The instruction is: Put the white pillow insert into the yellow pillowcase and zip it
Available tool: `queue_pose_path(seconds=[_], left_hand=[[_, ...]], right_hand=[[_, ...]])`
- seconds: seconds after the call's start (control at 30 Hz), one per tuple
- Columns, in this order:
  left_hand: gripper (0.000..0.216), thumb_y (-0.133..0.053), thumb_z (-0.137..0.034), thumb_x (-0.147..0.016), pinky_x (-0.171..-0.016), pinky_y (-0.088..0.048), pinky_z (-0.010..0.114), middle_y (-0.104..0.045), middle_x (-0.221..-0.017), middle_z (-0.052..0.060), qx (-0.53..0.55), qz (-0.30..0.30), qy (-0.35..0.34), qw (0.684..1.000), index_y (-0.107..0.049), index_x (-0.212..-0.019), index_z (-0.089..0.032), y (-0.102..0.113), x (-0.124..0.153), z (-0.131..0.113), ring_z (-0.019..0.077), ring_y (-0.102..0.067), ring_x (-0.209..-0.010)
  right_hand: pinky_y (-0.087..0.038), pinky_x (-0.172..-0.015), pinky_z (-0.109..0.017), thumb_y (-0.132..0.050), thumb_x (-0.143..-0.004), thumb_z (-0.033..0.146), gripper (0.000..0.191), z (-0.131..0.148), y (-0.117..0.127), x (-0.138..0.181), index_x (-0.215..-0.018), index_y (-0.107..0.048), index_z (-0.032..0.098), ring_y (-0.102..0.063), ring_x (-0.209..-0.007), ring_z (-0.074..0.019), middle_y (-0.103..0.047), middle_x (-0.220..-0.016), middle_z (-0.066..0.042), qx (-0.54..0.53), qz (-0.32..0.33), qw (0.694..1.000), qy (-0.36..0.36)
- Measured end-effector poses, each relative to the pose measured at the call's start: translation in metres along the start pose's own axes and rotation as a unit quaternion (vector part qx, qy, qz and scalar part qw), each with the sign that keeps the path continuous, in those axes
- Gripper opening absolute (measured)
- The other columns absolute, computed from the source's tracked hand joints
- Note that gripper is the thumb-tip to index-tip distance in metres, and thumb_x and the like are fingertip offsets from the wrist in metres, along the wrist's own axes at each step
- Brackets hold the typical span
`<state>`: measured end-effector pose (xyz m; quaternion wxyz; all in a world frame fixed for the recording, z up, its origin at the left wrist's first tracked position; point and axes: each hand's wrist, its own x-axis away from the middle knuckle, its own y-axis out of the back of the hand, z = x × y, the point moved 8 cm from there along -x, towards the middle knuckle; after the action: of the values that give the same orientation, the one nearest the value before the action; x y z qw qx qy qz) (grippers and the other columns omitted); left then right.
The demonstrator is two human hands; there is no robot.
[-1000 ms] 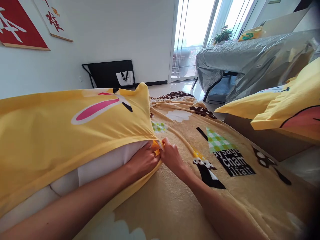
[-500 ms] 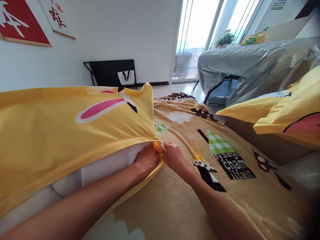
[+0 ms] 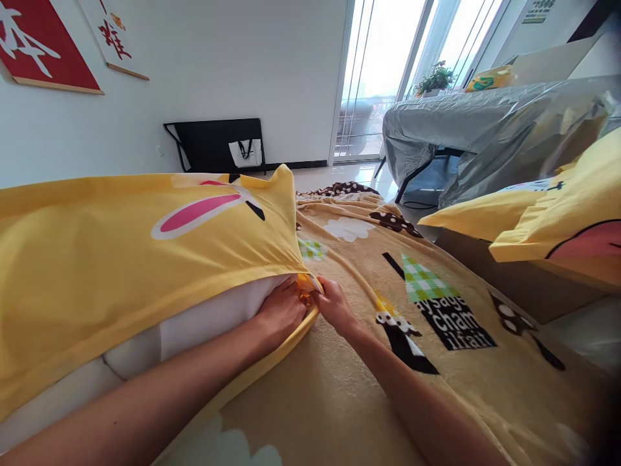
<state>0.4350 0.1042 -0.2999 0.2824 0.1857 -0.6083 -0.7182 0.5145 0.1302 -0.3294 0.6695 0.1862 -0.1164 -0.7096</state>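
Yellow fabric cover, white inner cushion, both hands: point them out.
yellow fabric cover [image 3: 121,259], head view, top face.
white inner cushion [image 3: 204,320], head view, exposed edge.
left hand [image 3: 281,312], head view, back.
right hand [image 3: 334,307], head view, back.

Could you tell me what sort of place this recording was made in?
Probably a room in a home: both hands work a yellow cover over white padding on a printed blanket, with wall art and a glass balcony door behind.

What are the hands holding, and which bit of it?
Both the left hand and right hand pinch the yellow cover at the corner of its open edge, where the white pillow shows.
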Motion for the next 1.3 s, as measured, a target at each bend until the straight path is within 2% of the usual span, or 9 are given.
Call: queue_pose_path(seconds=[0.23, 0.4, 0.6, 0.77, 0.9, 0.97, 1.07, 1.17, 1.3], left_hand=[[0.028, -0.04, -0.024, -0.094, -0.107, -0.028, 0.039, -0.06, -0.122, 0.007, 0.022, 0.006, -0.015, 1.0, -0.064, -0.106, -0.019, -0.005, 0.008, 0.001, 0.0218, -0.045, -0.122], [0.027, -0.042, -0.023, -0.093, -0.104, -0.032, 0.041, -0.06, -0.121, 0.008, 0.03, 0.002, -0.01, 0.999, -0.065, -0.107, -0.017, -0.002, 0.011, 0.0, 0.0233, -0.047, -0.121], [0.025, -0.043, -0.022, -0.094, -0.103, -0.032, 0.041, -0.062, -0.119, 0.007, 0.018, 0.009, -0.024, 1.0, -0.066, -0.103, -0.017, 0.001, 0.011, -0.001, 0.0228, -0.047, -0.12], [0.025, -0.043, -0.022, -0.093, -0.1, -0.033, 0.038, -0.062, -0.116, 0.008, 0.006, 0.005, -0.035, 0.999, -0.065, -0.104, -0.015, 0.005, 0.012, -0.003, 0.0224, -0.046, -0.118], [0.024, -0.044, -0.023, -0.093, -0.1, -0.032, 0.037, -0.062, -0.115, 0.007, 0.009, -0.004, -0.038, 0.999, -0.064, -0.105, -0.016, 0.002, 0.011, -0.003, 0.0216, -0.047, -0.116], [0.025, -0.044, -0.022, -0.093, -0.103, -0.03, 0.039, -0.062, -0.115, 0.007, 0.01, -0.006, -0.032, 0.999, -0.064, -0.106, -0.017, 0.0, 0.011, -0.001, 0.0218, -0.047, -0.117], [0.025, -0.043, -0.023, -0.093, -0.105, -0.028, 0.041, -0.064, -0.111, 0.008, 0.005, 0.0, -0.028, 1.0, -0.066, -0.101, -0.016, -0.003, 0.011, -0.001, 0.0232, -0.047, -0.118], [0.025, -0.042, -0.021, -0.093, -0.103, -0.03, 0.04, -0.065, -0.107, 0.008, 0.004, 0.003, -0.023, 1.0, -0.066, -0.098, -0.015, 0.0, 0.013, -0.002, 0.0237, -0.048, -0.115], [0.025, -0.04, -0.02, -0.094, -0.098, -0.034, 0.036, -0.066, -0.105, 0.006, 0.02, -0.003, -0.014, 1.0, -0.063, -0.101, -0.015, 0.009, 0.015, -0.002, 0.0206, -0.053, -0.108]], right_hand=[[-0.031, -0.056, -0.024, -0.045, -0.069, 0.032, 0.02, 0.005, -0.004, 0.005, -0.066, -0.055, 0.016, -0.043, -0.063, -0.0132, -0.052, -0.064, 0.0, -0.031, 0.039, 0.999, -0.007], [-0.027, -0.054, -0.023, -0.046, -0.064, 0.035, 0.02, 0.013, -0.005, 0.009, -0.061, -0.05, 0.016, -0.037, -0.06, -0.0115, -0.044, -0.059, 0.001, -0.09, 0.066, 0.994, -0.007], [-0.031, -0.056, -0.024, -0.053, -0.065, 0.044, 0.029, 0.008, -0.005, 0.008, -0.066, -0.055, 0.015, -0.039, -0.061, -0.0118, -0.049, -0.063, 0.0, -0.149, 0.049, 0.987, -0.037], [-0.034, -0.059, -0.024, -0.059, -0.067, 0.044, 0.029, 0.006, -0.009, 0.009, -0.066, -0.053, 0.016, -0.041, -0.063, -0.012, -0.052, -0.065, 0.0, -0.221, 0.031, 0.975, -0.023], [-0.035, -0.058, -0.024, -0.059, -0.069, 0.047, 0.031, 0.002, -0.01, 0.009, -0.071, -0.055, 0.015, -0.042, -0.063, -0.0124, -0.052, -0.065, 0.0, -0.234, 0.016, 0.972, -0.025], [-0.034, -0.058, -0.024, -0.057, -0.072, 0.047, 0.031, 0.004, -0.008, 0.009, -0.073, -0.055, 0.016, -0.043, -0.063, -0.0129, -0.053, -0.066, 0.0, -0.195, 0.015, 0.981, -0.012], [-0.03, -0.058, -0.024, -0.05, -0.079, 0.042, 0.027, 0.013, 0.001, 0.009, -0.068, -0.053, 0.017, -0.042, -0.061, -0.0131, -0.053, -0.063, -0.001, -0.031, -0.006, 0.999, 0.029], [-0.027, -0.059, -0.025, -0.046, -0.085, 0.033, 0.025, 0.022, 0.007, 0.01, -0.065, -0.049, 0.019, -0.043, -0.059, -0.0131, -0.054, -0.062, -0.001, 0.125, -0.013, 0.99, 0.057], [-0.027, -0.06, -0.024, -0.043, -0.089, 0.026, 0.023, 0.025, 0.007, 0.013, -0.069, -0.051, 0.018, -0.048, -0.063, -0.014, -0.059, -0.068, -0.003, 0.196, 0.018, 0.979, 0.057]])
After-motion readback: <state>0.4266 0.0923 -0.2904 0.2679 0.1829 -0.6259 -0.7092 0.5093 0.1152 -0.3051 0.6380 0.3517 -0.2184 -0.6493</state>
